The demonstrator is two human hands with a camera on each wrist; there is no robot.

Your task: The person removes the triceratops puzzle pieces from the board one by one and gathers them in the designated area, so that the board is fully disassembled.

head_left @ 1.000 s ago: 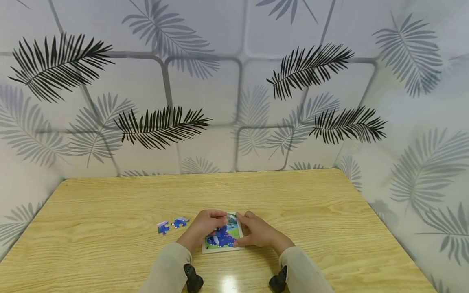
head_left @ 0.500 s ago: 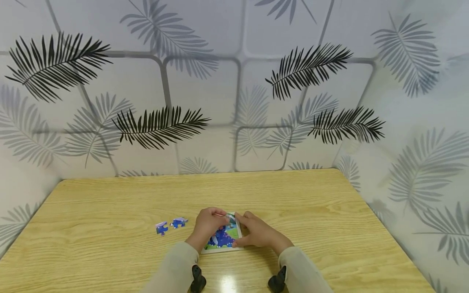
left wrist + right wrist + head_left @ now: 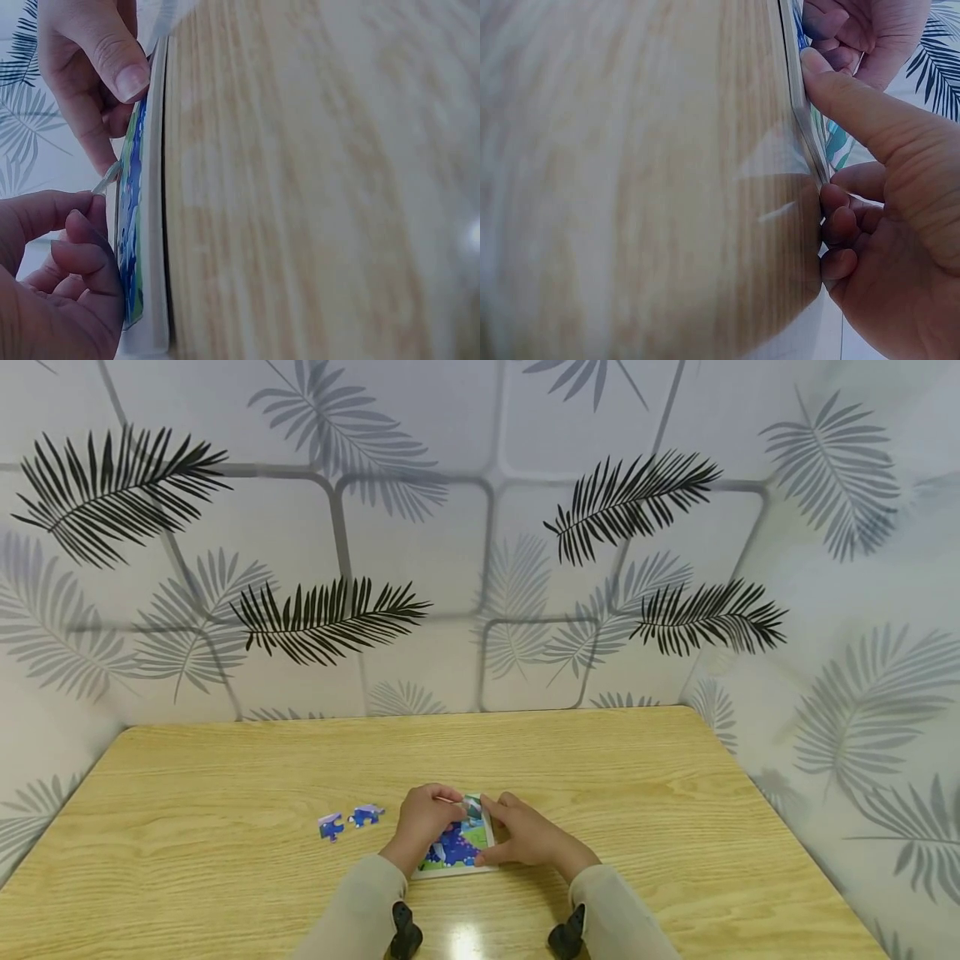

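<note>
1. Pinching a small, thin piece (image 3: 107,178) with the thumb and pointing finger of the left hand (image 3: 426,820). Other fingers of that hand all bent in.
2. Holding the small, thin piece tipped up, with one end right by the picture puzzle (image 3: 456,847). Too hard to tell if touching it or just over it. Mostly edge-on in the left wrist view, so no way to tell the colors on top.
3. Gripping the side of the picture puzzle with the right hand (image 3: 528,835). Thumb on the edge at the near part, pointing finger up by the far corner. Last three fingers curled, tucked close to that same side.
4. On the table (image 3: 225,893), in between the fingers of both hands, the picture puzzle, blue and green, inside a white frame (image 3: 453,873). Partly hidden under the left fingers.
5. Out to the left of the left fingers, well apart from them, two loose pieces (image 3: 367,815), blue and purple, with bumpy edges. Just beside each other, with a little gap.
6. Back behind the fingers, closer to the body, pale sleeves (image 3: 360,902) and a small black thing (image 3: 406,931) at each wrist. Between the wrists, a bright shiny spot (image 3: 467,941).
7. Far past the fingertips, a pale wall (image 3: 420,552) with black and gray leaves (image 3: 330,620).
</note>
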